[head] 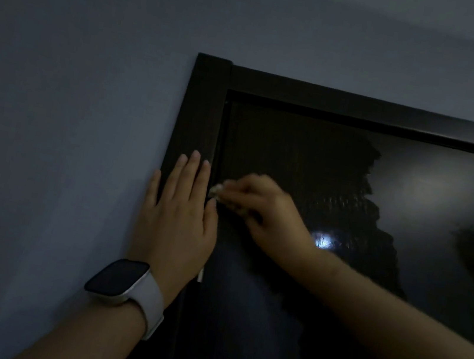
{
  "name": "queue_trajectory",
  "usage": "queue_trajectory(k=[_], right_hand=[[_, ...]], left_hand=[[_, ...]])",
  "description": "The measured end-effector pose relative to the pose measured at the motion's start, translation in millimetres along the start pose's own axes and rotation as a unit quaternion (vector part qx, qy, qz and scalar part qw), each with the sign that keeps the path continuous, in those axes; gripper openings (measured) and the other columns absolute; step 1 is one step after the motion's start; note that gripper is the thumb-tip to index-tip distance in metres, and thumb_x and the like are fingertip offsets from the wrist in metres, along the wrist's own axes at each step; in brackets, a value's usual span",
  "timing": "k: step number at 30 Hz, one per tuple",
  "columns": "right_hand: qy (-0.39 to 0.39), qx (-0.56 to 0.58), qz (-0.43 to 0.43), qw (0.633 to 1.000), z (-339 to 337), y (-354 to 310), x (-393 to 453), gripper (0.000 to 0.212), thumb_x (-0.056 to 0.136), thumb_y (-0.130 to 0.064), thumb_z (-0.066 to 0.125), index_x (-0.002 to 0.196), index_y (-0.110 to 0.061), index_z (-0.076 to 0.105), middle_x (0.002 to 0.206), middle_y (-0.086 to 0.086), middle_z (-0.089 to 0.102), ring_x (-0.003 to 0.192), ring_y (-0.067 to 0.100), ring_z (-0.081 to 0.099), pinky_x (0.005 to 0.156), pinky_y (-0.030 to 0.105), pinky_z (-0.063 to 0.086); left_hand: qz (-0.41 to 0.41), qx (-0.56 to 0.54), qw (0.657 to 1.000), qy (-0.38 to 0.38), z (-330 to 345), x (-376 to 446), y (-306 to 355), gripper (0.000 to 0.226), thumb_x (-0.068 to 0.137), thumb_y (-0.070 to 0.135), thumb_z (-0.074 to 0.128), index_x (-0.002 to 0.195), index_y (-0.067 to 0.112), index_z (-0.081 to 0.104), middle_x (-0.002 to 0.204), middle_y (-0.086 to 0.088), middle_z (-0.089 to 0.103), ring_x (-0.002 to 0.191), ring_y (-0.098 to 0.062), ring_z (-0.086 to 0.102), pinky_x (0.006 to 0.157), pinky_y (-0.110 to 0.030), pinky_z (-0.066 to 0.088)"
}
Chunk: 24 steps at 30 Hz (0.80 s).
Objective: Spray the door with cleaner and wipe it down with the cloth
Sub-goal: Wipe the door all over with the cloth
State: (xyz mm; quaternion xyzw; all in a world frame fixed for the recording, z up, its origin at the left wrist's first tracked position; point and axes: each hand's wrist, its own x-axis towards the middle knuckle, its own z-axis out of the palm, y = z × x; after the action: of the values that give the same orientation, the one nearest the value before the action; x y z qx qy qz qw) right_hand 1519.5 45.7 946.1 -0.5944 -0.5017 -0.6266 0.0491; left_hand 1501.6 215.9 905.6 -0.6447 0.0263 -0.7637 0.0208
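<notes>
A dark glossy door (309,166) in a dark frame (199,117) fills the right half of the dim view. My left hand (177,216), a white smartwatch on its wrist, rests flat with straight fingers on the frame's left upright. My right hand (264,211) grips a small pale cloth (215,191) and presses it against the door near its upper left edge, right beside my left fingertips. Most of the cloth is hidden under my fingers. No spray bottle is in view.
A plain grey-blue wall (72,91) lies left of and above the frame. The door surface shows a bright light reflection (323,240) and a pale glare at the right. A small white piece (201,276) sits on the door edge below my left hand.
</notes>
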Motion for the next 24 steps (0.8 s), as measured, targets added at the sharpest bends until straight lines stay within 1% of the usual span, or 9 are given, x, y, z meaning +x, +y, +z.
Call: queue_trajectory(k=[3,6,7,10,12,14,19,22,24], right_hand=[[0.010,0.017,-0.003,1.000,6,-14,-36,0.043,0.091,-0.021,0.043,0.131,-0.016,0.059,0.124,-0.001,0.057,0.116,0.011,0.053,0.101,0.023,0.044],[0.004,0.019,-0.014,1.000,4,-14,-39,0.043,0.091,-0.023,0.040,0.126,-0.016,0.063,0.121,0.000,0.060,0.113,0.010,0.054,0.098,0.019,0.044],[0.000,0.011,-0.014,1.000,2,-9,-33,0.042,0.091,-0.023,0.040,0.125,-0.016,0.064,0.121,0.000,0.060,0.113,0.011,0.054,0.098,0.021,0.044],[0.024,-0.026,0.043,0.998,-8,11,0,0.039,0.090,-0.010,0.044,0.123,-0.015,0.065,0.122,0.003,0.058,0.117,0.015,0.053,0.101,0.033,0.047],[0.034,-0.038,0.096,0.994,-16,18,19,0.040,0.090,0.001,0.051,0.124,-0.016,0.063,0.126,0.001,0.056,0.121,0.011,0.050,0.105,0.035,0.045],[0.029,-0.033,0.110,0.993,-17,15,17,0.042,0.089,0.004,0.053,0.126,-0.016,0.062,0.127,0.001,0.055,0.124,0.011,0.048,0.107,0.034,0.043],[-0.020,0.006,0.052,0.998,-1,-30,-62,0.043,0.091,-0.016,0.041,0.129,-0.019,0.060,0.127,0.001,0.056,0.123,0.013,0.051,0.104,0.032,0.044],[-0.046,0.041,0.022,0.998,10,-62,-121,0.038,0.095,-0.018,0.046,0.130,-0.021,0.060,0.129,-0.003,0.056,0.123,0.009,0.051,0.102,0.029,0.045],[-0.076,0.047,0.006,0.996,13,-80,-159,0.040,0.095,-0.014,0.050,0.133,-0.023,0.058,0.132,-0.005,0.053,0.123,0.007,0.050,0.100,0.030,0.046]], left_hand=[[-0.003,-0.005,1.000,0.002,-2,-12,-1,0.060,0.098,0.037,0.022,0.149,0.007,0.033,0.157,-0.011,0.031,0.145,-0.025,0.028,0.116,-0.051,0.026],[0.005,-0.009,1.000,-0.004,-3,-22,-1,0.059,0.098,0.037,0.023,0.150,0.007,0.030,0.158,-0.011,0.029,0.146,-0.024,0.025,0.117,-0.050,0.024],[0.006,-0.010,1.000,-0.006,-3,-24,-1,0.060,0.098,0.037,0.023,0.150,0.008,0.029,0.158,-0.011,0.028,0.146,-0.024,0.024,0.117,-0.050,0.023],[0.000,-0.017,1.000,-0.014,-5,-23,-2,0.061,0.098,0.038,0.024,0.150,0.009,0.029,0.159,-0.009,0.027,0.147,-0.023,0.022,0.118,-0.049,0.021],[0.003,-0.018,1.000,-0.014,-7,-22,-1,0.061,0.097,0.038,0.024,0.150,0.008,0.029,0.158,-0.010,0.027,0.147,-0.024,0.022,0.118,-0.049,0.021],[0.011,-0.012,1.000,-0.020,-9,-25,0,0.061,0.098,0.038,0.023,0.150,0.008,0.028,0.159,-0.011,0.026,0.147,-0.025,0.022,0.119,-0.050,0.020],[0.014,-0.012,0.999,-0.034,-13,-49,2,0.061,0.098,0.038,0.022,0.151,0.009,0.027,0.159,-0.012,0.024,0.148,-0.025,0.020,0.119,-0.048,0.018],[0.015,-0.003,0.999,-0.049,-18,-72,5,0.062,0.097,0.038,0.023,0.152,0.008,0.024,0.160,-0.012,0.021,0.148,-0.025,0.019,0.119,-0.050,0.020],[0.016,-0.002,0.998,-0.058,-21,-92,6,0.063,0.097,0.037,0.025,0.152,0.008,0.021,0.161,-0.011,0.019,0.149,-0.025,0.016,0.119,-0.050,0.020]])
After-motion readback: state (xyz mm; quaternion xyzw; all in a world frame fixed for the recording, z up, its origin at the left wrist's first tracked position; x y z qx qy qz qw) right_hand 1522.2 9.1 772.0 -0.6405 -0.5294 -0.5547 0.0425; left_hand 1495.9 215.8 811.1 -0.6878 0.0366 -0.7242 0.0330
